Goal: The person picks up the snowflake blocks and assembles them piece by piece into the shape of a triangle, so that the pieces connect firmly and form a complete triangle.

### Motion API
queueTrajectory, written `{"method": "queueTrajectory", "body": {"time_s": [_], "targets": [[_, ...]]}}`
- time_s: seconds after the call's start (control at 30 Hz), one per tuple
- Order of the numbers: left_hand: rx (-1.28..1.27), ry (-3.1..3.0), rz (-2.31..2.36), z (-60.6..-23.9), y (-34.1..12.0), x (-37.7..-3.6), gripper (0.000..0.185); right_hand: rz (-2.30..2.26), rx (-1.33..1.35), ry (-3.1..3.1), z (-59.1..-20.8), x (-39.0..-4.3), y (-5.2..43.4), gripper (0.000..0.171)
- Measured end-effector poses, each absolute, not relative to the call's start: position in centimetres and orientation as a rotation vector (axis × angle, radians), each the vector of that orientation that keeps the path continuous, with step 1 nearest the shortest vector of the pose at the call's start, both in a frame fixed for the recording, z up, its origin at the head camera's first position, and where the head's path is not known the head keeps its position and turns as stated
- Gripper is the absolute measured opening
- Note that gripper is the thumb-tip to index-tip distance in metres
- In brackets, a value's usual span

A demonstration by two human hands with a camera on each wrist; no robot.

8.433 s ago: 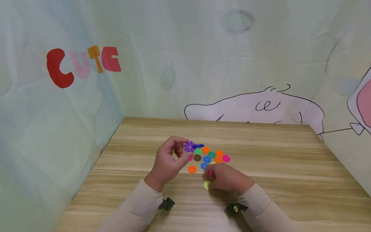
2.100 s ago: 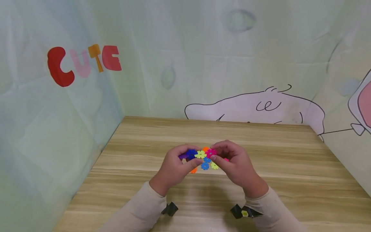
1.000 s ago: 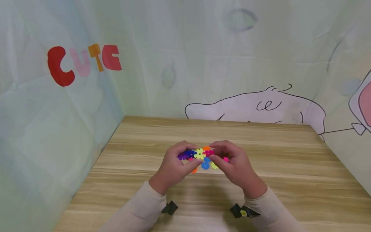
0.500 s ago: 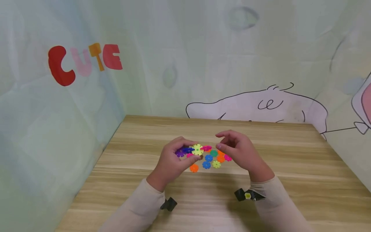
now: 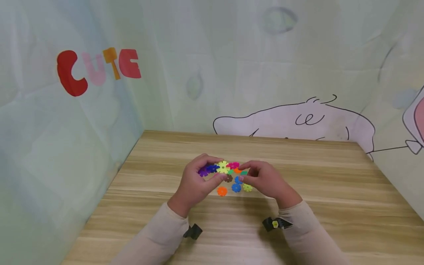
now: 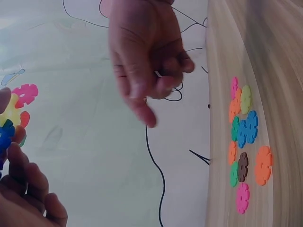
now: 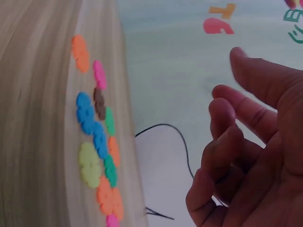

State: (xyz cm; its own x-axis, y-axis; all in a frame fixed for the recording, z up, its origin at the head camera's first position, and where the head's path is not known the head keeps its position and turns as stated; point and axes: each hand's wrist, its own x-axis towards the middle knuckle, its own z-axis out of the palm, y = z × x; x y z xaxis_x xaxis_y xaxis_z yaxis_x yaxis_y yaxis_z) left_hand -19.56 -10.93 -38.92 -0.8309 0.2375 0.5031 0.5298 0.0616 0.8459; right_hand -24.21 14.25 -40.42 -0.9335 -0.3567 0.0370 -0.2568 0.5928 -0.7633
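While the left hand [image 5: 193,180] pinched the joined flower chain [image 5: 218,168] above the loose discs [image 5: 236,187], the right hand [image 5: 265,180] hovered beside them, fingers loosely curled and holding nothing.

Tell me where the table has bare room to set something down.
Bare wood runs along the table behind the loose discs toward the back wall, and wide on both sides. It is crowded between the left hand and right hand.
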Motion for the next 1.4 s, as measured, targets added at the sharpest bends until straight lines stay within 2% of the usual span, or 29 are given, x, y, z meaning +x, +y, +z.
{"method": "queueTrajectory", "body": {"time_s": [0.27, 0.57, 0.97, 1.4], "targets": [[-0.772, -2.110, -1.825, -38.9, -11.0, -19.5, 0.029, -1.028, -0.292, 2.723, -42.3, -25.3, 14.7, 0.021], [-0.787, -2.115, -1.829, -38.9, -10.9, -19.4, 0.031, -0.716, -0.400, 2.778, -43.6, -25.1, 14.8, 0.030], [-0.767, -2.135, -1.819, -39.0, -10.7, -19.3, 0.031, -0.625, -0.426, 2.821, -43.9, -24.7, 14.6, 0.033], [-0.738, -2.149, -1.811, -39.1, -11.0, -19.5, 0.031, -0.718, -0.419, 2.809, -43.2, -24.2, 14.4, 0.025]]}}
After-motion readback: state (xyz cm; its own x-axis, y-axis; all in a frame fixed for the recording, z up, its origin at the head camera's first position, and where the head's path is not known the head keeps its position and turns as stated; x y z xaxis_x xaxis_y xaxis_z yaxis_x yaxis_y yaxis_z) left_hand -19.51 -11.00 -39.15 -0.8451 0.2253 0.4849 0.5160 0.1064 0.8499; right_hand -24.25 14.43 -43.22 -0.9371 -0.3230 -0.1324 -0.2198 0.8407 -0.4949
